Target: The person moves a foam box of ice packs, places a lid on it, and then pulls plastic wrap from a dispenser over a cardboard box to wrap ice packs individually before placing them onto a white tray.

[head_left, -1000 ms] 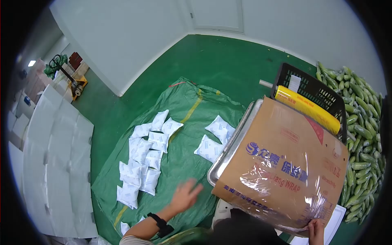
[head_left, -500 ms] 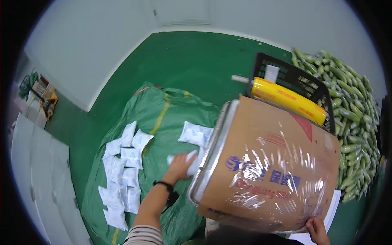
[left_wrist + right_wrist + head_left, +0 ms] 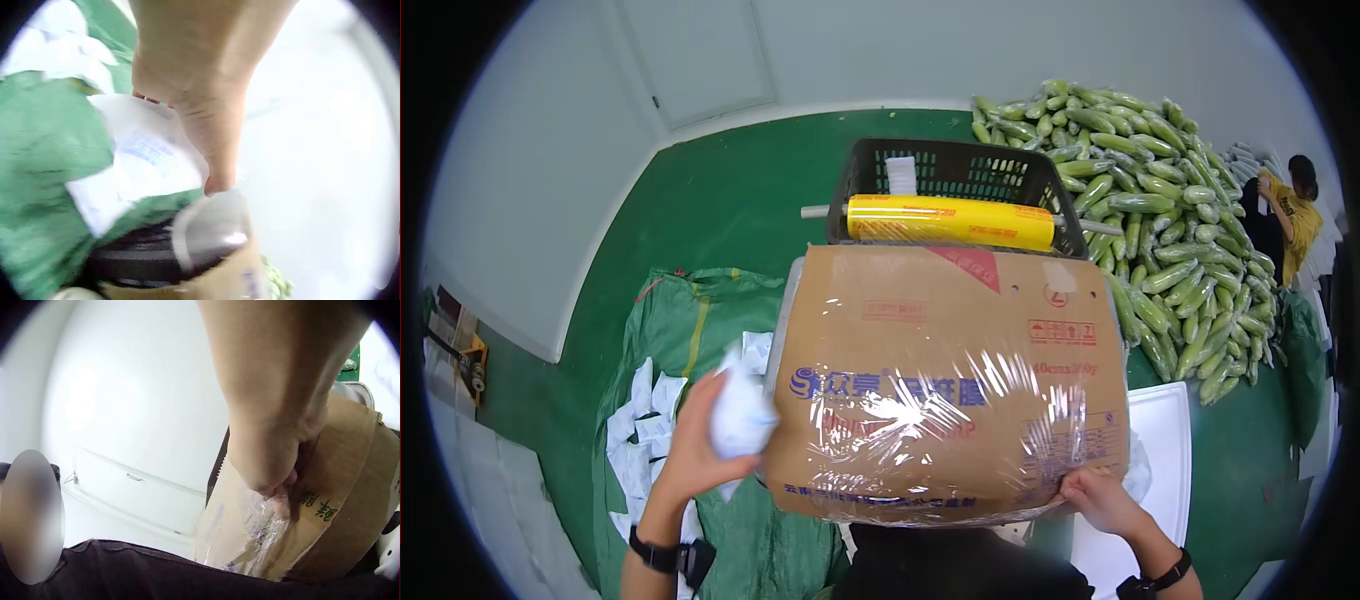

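Observation:
My left hand [image 3: 692, 450] grips a white ice pack [image 3: 740, 412] lifted beside the left edge of a brown cardboard box [image 3: 945, 375] covered in cling film. In the left wrist view the ice pack [image 3: 140, 165] hangs under the fingers [image 3: 212, 147]. My right hand [image 3: 1100, 500] pinches the film at the box's near right corner; the right wrist view shows the fingers [image 3: 278, 481] curled into crumpled film on the box [image 3: 337, 506]. A yellow cling film roll [image 3: 950, 222] lies across a black crate [image 3: 955, 175] behind the box.
Several white ice packs [image 3: 640, 420] lie on a green woven sheet [image 3: 670, 330] at the left. A large heap of cucumbers [image 3: 1170, 220] fills the right, with a person in yellow [image 3: 1290, 215] beyond it. A white foam lid [image 3: 1160, 450] lies at the right.
My left hand reached out to an ice pack on the green sheet, took hold of it and lifted it back beside the box. The head view swung right toward the cucumbers.

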Tool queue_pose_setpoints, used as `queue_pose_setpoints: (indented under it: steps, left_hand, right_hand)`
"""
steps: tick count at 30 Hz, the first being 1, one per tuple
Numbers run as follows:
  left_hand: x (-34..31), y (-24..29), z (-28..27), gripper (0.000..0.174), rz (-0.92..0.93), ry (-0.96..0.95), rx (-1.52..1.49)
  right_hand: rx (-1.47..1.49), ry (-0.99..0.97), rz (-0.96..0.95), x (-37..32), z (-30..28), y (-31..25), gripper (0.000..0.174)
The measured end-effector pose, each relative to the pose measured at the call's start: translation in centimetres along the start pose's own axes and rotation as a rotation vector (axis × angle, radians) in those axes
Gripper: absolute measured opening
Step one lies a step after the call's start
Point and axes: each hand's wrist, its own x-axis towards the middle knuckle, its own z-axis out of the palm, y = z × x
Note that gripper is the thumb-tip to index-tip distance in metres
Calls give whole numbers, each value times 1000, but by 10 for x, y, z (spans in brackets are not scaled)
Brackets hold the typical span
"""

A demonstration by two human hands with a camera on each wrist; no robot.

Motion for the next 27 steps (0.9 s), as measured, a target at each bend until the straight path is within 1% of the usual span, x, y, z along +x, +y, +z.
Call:
queue_pose_setpoints:
  steps: [1,2,3,4,5,6,7,9,11,12,14,15,16,17,18,19,20,21,23,24,26,27]
  left_hand:
    - [37,41,3,94,229,-39,89]
    - [72,77,12,93,384,-119,159]
    - [96,107,30,90,479,-153,272]
    - [122,124,56,86,595,-160,314]
    - [147,135,81,84,664,-239,348]
    - [168,144,107,86,681,-313,350]
    - [185,139,137,87,701,-333,335]
    - [200,139,161,88,719,-363,317]
    - [197,138,165,92,745,-305,312]
    - [188,136,162,94,752,-277,307]
    - [146,136,140,108,606,-348,222]
    - [117,136,124,112,544,-439,119]
    - [81,127,119,113,501,-483,62]
    - [45,114,120,109,460,-546,83]
    - [14,110,116,96,472,-593,337]
    - [-5,92,117,83,549,-494,466]
    - [-18,75,117,70,620,-387,585]
    - [-23,66,110,61,620,-294,436]
    - [-23,60,98,44,632,-103,132]
    - [-27,64,93,35,644,-100,94]
    - [-26,87,72,22,676,-82,28]
    - [-22,95,63,20,673,-126,-33]
  right_hand:
    - [-33,16,-23,-2,0,0,11]
    - [-66,36,-47,-2,1,-2,11]
    - [-97,57,-71,-2,2,-4,10]
    - [-100,78,-92,-3,3,-5,10]
    - [-96,91,-101,-5,4,-5,9]
    - [-95,100,-110,-6,3,-5,9]
    - [-94,105,-118,-6,4,-4,8]
    - [-146,91,-139,-5,3,3,7]
    - [-158,48,-156,-5,3,5,7]
    - [-150,51,-148,-5,2,2,6]
    - [21,41,-191,-11,3,18,6]
    - [116,45,-212,-13,5,24,6]
    - [253,170,-166,-21,-1,13,6]
    - [173,230,-210,-23,-6,6,6]
    - [87,287,-257,-23,-13,0,5]
    - [-10,349,-312,-22,-17,-4,5]
    - [-36,306,-300,-23,-16,-3,4]
    - [-62,264,-288,-24,-15,-3,3]
    - [24,146,-238,-23,-15,-17,2]
    - [13,-36,-71,-29,-28,-33,3]
    - [94,-30,-260,-47,-44,-47,6]
    - [137,-26,-356,-53,-49,-52,8]
